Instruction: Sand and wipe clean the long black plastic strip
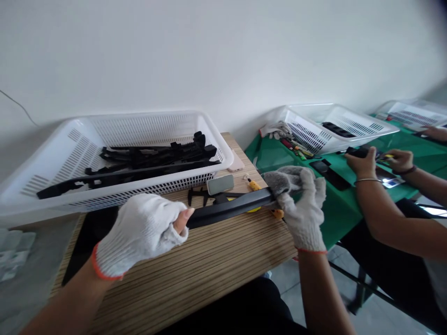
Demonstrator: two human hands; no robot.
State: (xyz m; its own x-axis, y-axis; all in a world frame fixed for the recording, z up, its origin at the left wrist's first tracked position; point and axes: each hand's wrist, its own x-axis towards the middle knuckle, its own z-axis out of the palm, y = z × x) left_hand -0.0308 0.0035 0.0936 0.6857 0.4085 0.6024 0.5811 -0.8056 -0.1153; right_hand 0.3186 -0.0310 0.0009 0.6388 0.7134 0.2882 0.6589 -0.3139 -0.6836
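Observation:
My left hand (148,230), in a white knitted glove with the thumb tip bare, is closed round the near-left end of a long black plastic strip (232,208). The strip is held up over the wooden table. At its right end, my right hand (303,214), gloved too, presses a grey cloth (281,180) around the strip. That end of the strip is hidden under the cloth. Just behind the strip lie a black caliper (199,195), a small grey-green block (220,184) and a yellow-handled tool (254,185).
A white basket (38,153) of black plastic parts (157,158) stands behind my hands, by the wall. A phone (236,162) lies beside it. To the right, a co-worker's hands (361,163) work at a green-covered table (338,209) with another white basket (363,142).

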